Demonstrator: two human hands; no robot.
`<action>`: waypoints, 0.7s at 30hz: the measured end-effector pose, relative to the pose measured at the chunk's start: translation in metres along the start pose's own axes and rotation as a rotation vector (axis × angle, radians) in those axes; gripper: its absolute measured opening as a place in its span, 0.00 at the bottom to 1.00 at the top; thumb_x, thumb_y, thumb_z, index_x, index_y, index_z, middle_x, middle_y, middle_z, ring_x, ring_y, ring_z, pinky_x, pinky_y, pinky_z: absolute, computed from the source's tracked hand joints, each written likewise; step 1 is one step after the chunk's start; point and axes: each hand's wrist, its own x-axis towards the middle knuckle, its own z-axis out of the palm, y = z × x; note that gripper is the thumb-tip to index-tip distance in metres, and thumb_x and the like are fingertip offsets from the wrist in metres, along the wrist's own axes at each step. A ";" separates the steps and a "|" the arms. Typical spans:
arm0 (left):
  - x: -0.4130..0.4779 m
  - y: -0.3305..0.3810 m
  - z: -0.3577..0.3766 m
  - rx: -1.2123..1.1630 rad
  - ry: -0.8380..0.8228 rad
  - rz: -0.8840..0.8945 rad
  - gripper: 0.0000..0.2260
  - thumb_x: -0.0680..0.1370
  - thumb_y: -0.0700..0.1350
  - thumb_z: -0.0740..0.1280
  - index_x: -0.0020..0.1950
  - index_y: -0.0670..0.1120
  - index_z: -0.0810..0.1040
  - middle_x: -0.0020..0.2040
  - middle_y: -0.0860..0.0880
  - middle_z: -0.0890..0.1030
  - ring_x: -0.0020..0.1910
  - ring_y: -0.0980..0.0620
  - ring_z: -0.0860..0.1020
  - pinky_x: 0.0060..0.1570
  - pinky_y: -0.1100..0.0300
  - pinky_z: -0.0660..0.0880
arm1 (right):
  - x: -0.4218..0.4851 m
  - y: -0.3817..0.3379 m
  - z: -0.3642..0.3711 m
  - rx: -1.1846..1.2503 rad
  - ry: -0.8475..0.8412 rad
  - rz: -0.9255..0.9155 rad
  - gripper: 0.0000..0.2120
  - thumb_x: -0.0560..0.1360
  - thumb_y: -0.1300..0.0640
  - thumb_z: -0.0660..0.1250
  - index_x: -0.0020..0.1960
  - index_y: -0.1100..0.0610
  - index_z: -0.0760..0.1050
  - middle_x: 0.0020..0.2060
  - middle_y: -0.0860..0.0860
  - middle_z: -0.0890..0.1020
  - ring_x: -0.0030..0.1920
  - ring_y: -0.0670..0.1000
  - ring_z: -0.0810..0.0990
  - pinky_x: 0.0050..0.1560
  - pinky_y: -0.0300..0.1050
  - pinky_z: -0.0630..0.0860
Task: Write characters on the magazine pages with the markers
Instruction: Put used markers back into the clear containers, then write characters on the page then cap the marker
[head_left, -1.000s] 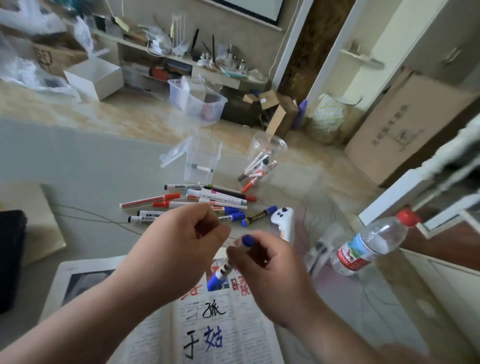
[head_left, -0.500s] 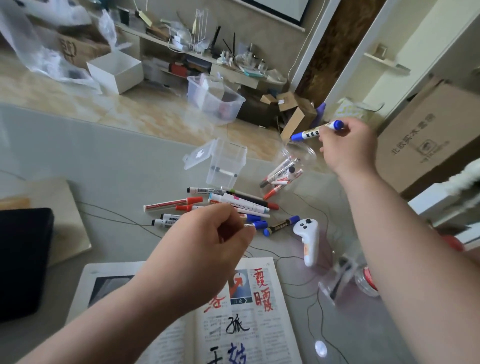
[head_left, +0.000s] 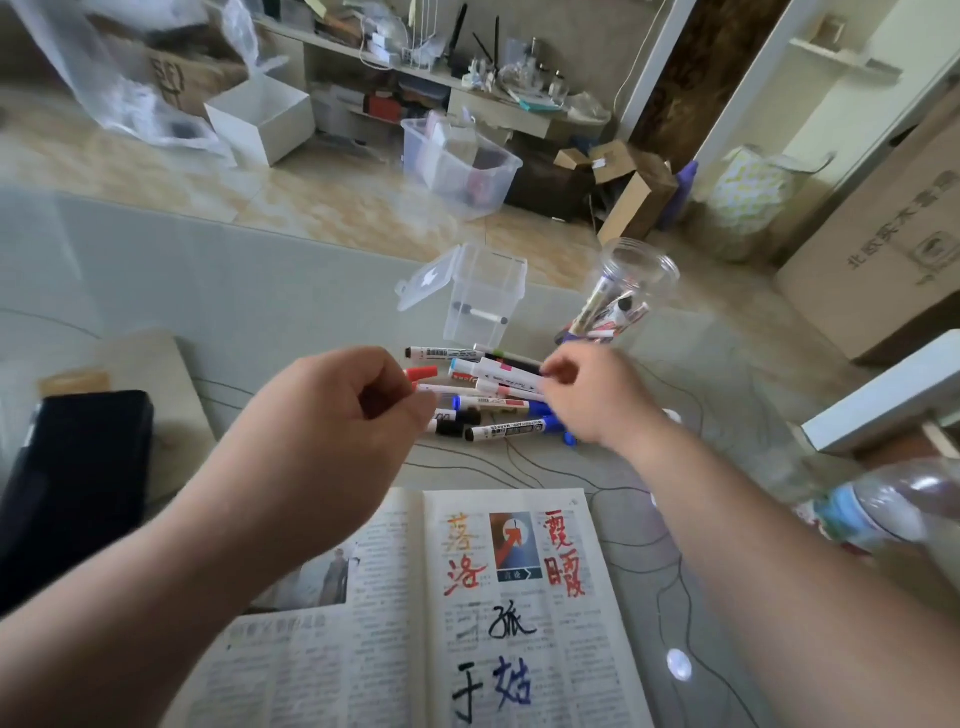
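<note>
- An open magazine (head_left: 405, 623) is lying on a table (head_left: 208, 291), directly in front of the person at the near edge of the view.
- Its right page is already carrying seven hand-drawn characters (head_left: 511, 621). Two are orange at the top left and two red at the top right. One black one is sitting in the middle, with one black and one blue side by side lower down.
- The left page is showing only print where it is visible. The left forearm is covering part of it, and the bottoms of both pages are running out of view.
- Just beyond the magazine, a loose pile of markers (head_left: 488, 400) is lying on the table, with red, blue and black caps.
- The right hand (head_left: 587, 400) is reaching into that pile from the magazine's right side. Its thumb and fingertips are pinching the end of a white marker (head_left: 506, 371), though motion blur is softening the grip.
- The left hand (head_left: 353, 415) is hovering above the magazine's far edge with its fingers curled into the palm. I cannot tell whether it is holding anything.
- Farther beyond the magazine, behind the pile, a clear box (head_left: 485, 301) with its lid open is holding one marker. Beside it, a tilted clear jar (head_left: 623, 296) is holding several more.
- The writing seems to be well under way but paused, since no marker is touching the page. A fresh colour is probably being chosen, and the left page is still waiting for characters.
</note>
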 end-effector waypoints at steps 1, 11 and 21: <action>-0.002 -0.002 -0.002 0.032 -0.013 -0.009 0.13 0.76 0.53 0.70 0.35 0.48 0.77 0.27 0.51 0.76 0.22 0.56 0.68 0.27 0.59 0.66 | -0.005 0.000 0.013 -0.085 -0.100 -0.021 0.05 0.75 0.56 0.69 0.50 0.48 0.80 0.44 0.46 0.83 0.44 0.50 0.81 0.49 0.48 0.81; -0.007 -0.020 -0.002 0.322 -0.181 -0.011 0.13 0.77 0.56 0.67 0.37 0.51 0.75 0.33 0.55 0.79 0.31 0.57 0.74 0.30 0.63 0.67 | -0.016 -0.015 0.060 -0.479 -0.230 -0.222 0.09 0.75 0.63 0.64 0.49 0.50 0.75 0.50 0.47 0.76 0.49 0.54 0.78 0.47 0.54 0.80; -0.018 -0.027 0.004 0.543 -0.496 -0.039 0.09 0.80 0.60 0.61 0.52 0.56 0.73 0.46 0.58 0.78 0.42 0.57 0.77 0.41 0.59 0.73 | -0.080 -0.036 0.000 0.642 0.004 0.181 0.08 0.77 0.62 0.71 0.46 0.63 0.73 0.35 0.60 0.84 0.34 0.58 0.85 0.31 0.49 0.80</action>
